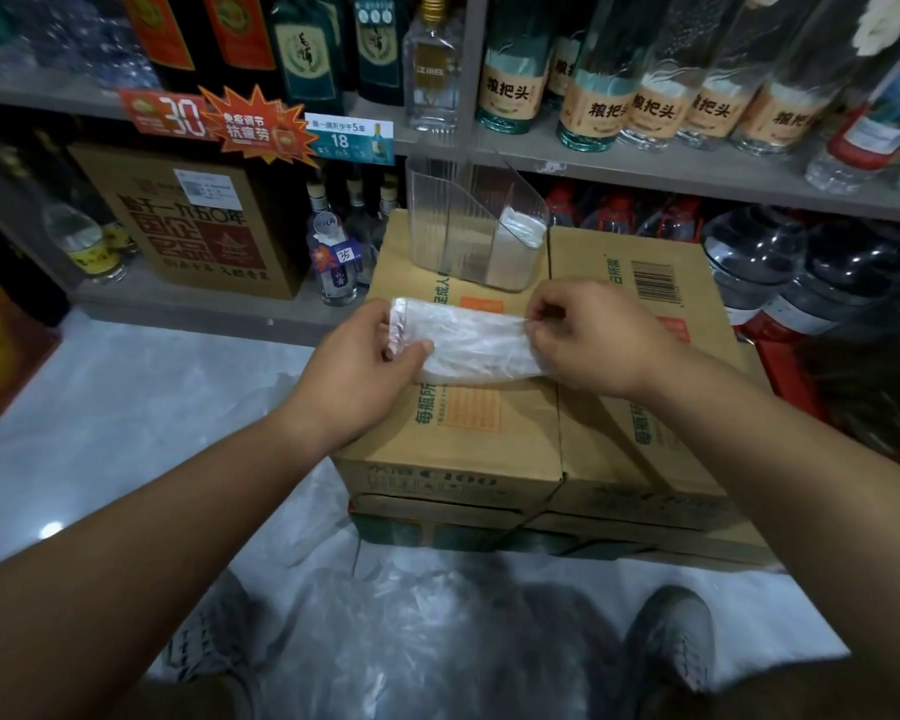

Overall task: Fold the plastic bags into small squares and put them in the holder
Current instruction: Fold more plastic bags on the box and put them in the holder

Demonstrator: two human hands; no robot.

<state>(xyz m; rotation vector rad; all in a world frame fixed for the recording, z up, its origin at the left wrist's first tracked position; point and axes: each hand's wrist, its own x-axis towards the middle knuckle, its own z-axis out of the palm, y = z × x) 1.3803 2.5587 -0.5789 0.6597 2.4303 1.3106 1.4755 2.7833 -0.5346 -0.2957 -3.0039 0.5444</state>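
Plastic bag [468, 343], folded to a long strip, stretched flat over the cardboard boxes [489, 449]. Pinched at one end by left hand [354, 371], at the other by right hand [593, 335], fingers [544, 311] curled tight on the film, likely to keep creases flat for the next fold. Clear holder [463, 220] just behind, folded bags [520, 236] in its lowest slot. Bottles [333, 262] beside; nothing between hands and holder.

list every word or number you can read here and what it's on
"30": red shelf tag
"18": blue shelf tag
"抗疲劳": orange starburst sign
"粮把头": bottle labels
"35": small bottle sticker
Print on the cardboard box: mostly too blurred to read.
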